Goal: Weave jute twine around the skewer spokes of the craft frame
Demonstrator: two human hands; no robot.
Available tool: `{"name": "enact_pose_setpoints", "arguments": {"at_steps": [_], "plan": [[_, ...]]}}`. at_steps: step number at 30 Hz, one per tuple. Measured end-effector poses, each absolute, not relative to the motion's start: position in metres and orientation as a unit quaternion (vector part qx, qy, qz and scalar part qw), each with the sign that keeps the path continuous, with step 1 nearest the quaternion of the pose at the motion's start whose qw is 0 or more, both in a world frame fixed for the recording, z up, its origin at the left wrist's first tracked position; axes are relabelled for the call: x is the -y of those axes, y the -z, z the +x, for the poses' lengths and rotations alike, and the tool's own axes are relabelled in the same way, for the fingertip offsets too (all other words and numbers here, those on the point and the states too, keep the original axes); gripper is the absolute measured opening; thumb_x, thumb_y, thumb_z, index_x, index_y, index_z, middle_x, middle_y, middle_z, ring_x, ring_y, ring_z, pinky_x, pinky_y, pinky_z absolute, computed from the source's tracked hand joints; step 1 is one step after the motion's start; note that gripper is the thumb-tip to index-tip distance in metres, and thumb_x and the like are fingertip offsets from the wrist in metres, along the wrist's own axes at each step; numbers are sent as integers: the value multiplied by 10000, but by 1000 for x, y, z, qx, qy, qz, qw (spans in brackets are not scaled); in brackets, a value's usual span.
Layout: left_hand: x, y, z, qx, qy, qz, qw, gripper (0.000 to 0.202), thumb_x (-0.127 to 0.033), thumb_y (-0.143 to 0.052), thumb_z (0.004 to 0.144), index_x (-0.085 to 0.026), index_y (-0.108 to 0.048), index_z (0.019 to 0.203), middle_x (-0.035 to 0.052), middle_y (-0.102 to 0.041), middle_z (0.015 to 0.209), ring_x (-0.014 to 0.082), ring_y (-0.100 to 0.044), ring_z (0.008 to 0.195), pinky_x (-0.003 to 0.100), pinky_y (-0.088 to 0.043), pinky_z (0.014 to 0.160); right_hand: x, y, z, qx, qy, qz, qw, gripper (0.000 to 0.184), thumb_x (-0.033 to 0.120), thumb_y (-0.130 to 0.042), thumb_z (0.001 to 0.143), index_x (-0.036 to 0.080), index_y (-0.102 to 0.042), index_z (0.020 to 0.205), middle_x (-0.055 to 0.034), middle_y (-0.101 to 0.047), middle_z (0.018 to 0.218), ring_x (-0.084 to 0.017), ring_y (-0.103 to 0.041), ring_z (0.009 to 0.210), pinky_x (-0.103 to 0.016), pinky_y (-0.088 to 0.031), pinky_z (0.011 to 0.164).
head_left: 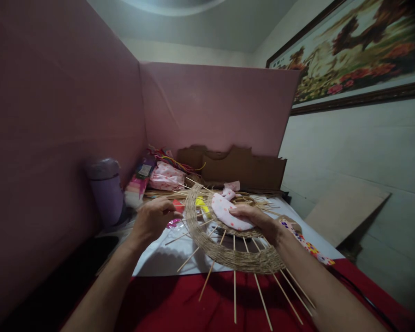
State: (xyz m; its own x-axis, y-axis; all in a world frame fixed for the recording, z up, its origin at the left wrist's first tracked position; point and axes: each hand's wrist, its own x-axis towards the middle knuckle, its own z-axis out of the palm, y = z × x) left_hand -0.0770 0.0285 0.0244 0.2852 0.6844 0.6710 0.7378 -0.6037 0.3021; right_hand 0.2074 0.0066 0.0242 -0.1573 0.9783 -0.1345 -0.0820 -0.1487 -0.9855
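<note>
A round woven piece (228,256) of jute twine wound over radiating wooden sticks is held tilted above the table. My right hand (257,216) lies on its middle, fingers closed over a pink dotted fabric pad (224,212) at the hub. My left hand (155,219) sits at the piece's left rim, fingers curled in a pinch near the twine and a stick end. What the pinch holds is too small to make out. Bare stick ends (234,299) stick out toward me.
A purple lidded cup (105,189) stands at the left by the pink cardboard screen (214,103). Pink fabric (166,177), coloured cords, loose sticks and brown cardboard (242,168) lie at the back. White sheet (166,256) over red cloth (180,304) covers the table.
</note>
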Motion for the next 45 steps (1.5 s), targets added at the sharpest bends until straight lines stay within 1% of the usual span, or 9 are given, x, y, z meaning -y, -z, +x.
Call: {"name": "enact_pose_setpoints", "arguments": {"at_steps": [4, 10, 14, 19, 22, 25, 31, 38, 45], "plan": [[-30, -24, -79, 442, 420, -789, -72, 128, -304, -670, 697, -188, -705, 657, 8, -618, 609, 127, -506, 573, 237, -362, 552, -5, -23, 211, 465, -614, -456, 446, 191, 234, -656, 681, 109, -618, 820, -3, -617, 631, -87, -516, 514, -208, -393, 486], [-21, -34, -77, 418, 486, -682, -351, 190, -320, -730, 606, -139, -717, 662, 14, -615, 532, 88, -440, 444, 215, -327, 428, -9, -19, 216, 424, -698, -391, 425, 214, 254, -576, 749, 91, -623, 879, -64, -679, 676, -148, -609, 554, -259, -490, 559], [-15, -37, -74, 382, 490, -652, -435, 189, -324, -720, 646, -137, -706, 664, 14, -615, 527, 75, -463, 461, 194, -330, 439, -5, -21, 211, 394, -736, -342, 431, 268, 267, -501, 801, 74, -601, 959, -98, -699, 720, -180, -647, 580, -301, -524, 614], [-15, -34, -70, 384, 487, -613, -490, 213, -322, -750, 610, -127, -701, 681, -4, -573, 479, 74, -475, 454, 197, -353, 459, -3, -20, 206, 398, -738, -322, 441, 284, 233, -491, 809, 79, -565, 1036, -94, -703, 732, -166, -637, 519, -268, -515, 524], [-15, -34, -67, 393, 481, -602, -502, 254, -327, -756, 597, -132, -714, 755, -6, -576, 502, 73, -478, 455, 203, -363, 467, -3, -19, 204, 394, -746, -319, 432, 301, 249, -499, 803, 74, -556, 1042, -105, -700, 743, -184, -658, 587, -281, -532, 575], [-15, -33, -66, 393, 474, -614, -494, 237, -331, -745, 612, -136, -713, 742, -9, -567, 510, 68, -462, 451, 195, -342, 448, -1, -20, 202, 395, -741, -328, 433, 298, 254, -505, 799, 83, -554, 1039, -103, -698, 751, -187, -663, 608, -292, -540, 610], [-16, -31, -67, 392, 473, -625, -481, 220, -344, -727, 629, -148, -714, 728, -16, -557, 511, 66, -446, 451, 199, -345, 456, 3, -25, 199, 387, -721, -349, 457, 270, 236, -505, 805, 86, -559, 1023, -94, -696, 745, -160, -651, 575, -250, -523, 565], [-20, -32, -70, 415, 529, -640, -371, 220, -323, -742, 594, -124, -715, 684, 34, -642, 614, 109, -508, 552, 221, -381, 518, -2, -21, 205, 403, -705, -358, 461, 290, 243, -565, 761, 85, -578, 1005, -69, -686, 678, -146, -621, 523, -247, -502, 541], [-22, -32, -74, 416, 575, -640, -295, 212, -348, -708, 633, -138, -683, 637, 1, -607, 555, 115, -497, 540, 223, -364, 511, -2, -18, 209, 417, -719, -351, 432, 253, 266, -587, 749, 109, -597, 947, -60, -684, 703, -143, -622, 555, -249, -495, 563]]}}
